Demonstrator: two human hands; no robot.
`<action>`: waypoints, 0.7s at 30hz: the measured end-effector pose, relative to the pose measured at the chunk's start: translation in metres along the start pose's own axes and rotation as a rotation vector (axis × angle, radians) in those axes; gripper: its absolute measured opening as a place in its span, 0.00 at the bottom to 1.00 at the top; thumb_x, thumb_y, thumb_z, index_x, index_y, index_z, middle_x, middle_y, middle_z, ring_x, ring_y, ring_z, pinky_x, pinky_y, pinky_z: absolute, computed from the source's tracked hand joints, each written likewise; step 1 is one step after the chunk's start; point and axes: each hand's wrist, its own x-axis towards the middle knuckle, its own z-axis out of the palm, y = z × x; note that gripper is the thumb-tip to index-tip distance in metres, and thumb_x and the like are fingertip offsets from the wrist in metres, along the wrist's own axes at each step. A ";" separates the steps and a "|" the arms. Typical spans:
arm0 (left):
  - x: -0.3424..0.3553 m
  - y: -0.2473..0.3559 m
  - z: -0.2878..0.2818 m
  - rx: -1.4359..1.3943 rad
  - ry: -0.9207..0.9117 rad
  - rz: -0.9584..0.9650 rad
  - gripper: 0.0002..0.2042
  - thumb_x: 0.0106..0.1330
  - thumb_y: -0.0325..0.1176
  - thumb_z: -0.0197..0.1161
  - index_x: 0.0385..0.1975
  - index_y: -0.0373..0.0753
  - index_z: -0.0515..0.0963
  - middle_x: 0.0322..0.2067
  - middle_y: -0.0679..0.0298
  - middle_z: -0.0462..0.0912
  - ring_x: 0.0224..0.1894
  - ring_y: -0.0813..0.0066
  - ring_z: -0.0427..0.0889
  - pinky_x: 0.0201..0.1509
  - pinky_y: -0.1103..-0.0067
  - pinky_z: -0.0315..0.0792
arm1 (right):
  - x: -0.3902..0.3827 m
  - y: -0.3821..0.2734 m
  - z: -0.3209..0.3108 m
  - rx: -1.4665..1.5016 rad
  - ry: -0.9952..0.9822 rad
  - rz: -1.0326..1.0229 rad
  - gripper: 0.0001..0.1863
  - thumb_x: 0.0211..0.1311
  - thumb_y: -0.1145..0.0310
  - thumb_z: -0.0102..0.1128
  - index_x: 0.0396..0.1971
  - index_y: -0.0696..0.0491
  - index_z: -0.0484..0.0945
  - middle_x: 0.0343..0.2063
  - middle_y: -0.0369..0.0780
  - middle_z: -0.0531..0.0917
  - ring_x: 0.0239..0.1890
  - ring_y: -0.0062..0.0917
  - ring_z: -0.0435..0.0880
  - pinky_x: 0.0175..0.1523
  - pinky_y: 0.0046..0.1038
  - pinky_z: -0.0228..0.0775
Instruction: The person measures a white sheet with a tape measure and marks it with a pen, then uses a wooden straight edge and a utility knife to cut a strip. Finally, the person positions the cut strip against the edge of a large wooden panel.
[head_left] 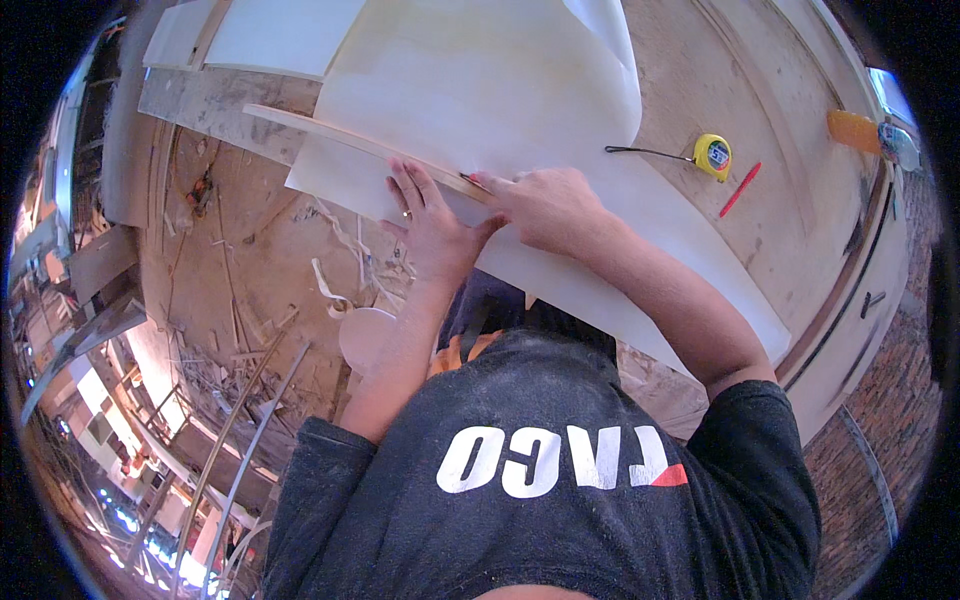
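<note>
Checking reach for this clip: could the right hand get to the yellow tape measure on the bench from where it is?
Probably yes. The right hand rests on the pale sheet, and the tape measure lies to its right on bare bench; nothing stands between them.

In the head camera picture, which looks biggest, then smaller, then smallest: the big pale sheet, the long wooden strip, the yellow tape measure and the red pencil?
1. Pale sheet, by far the biggest.
2. Wooden strip, long and thin.
3. Yellow tape measure and red pencil look about alike: the pencil is longer, the tape measure chunkier.
</note>
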 end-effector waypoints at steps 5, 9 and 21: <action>-0.002 -0.002 0.008 -0.045 0.081 0.053 0.74 0.39 0.75 0.72 0.76 0.31 0.34 0.77 0.43 0.32 0.79 0.39 0.33 0.68 0.28 0.37 | -0.049 0.018 -0.002 -0.144 -0.146 0.038 0.28 0.69 0.60 0.53 0.69 0.41 0.67 0.32 0.45 0.86 0.35 0.39 0.87 0.36 0.40 0.77; -0.002 -0.003 0.011 -0.032 0.094 0.081 0.74 0.40 0.73 0.72 0.76 0.32 0.33 0.76 0.39 0.33 0.78 0.38 0.33 0.72 0.36 0.37 | -0.099 0.037 0.006 -0.103 -0.145 0.088 0.28 0.71 0.59 0.52 0.70 0.40 0.66 0.31 0.43 0.85 0.33 0.38 0.87 0.35 0.39 0.77; 0.000 0.006 0.008 0.100 0.063 0.011 0.72 0.40 0.71 0.75 0.76 0.33 0.37 0.78 0.48 0.35 0.79 0.41 0.37 0.71 0.33 0.42 | -0.209 0.075 0.025 -0.027 -0.104 0.210 0.27 0.71 0.61 0.52 0.69 0.36 0.67 0.36 0.42 0.86 0.36 0.41 0.87 0.36 0.42 0.77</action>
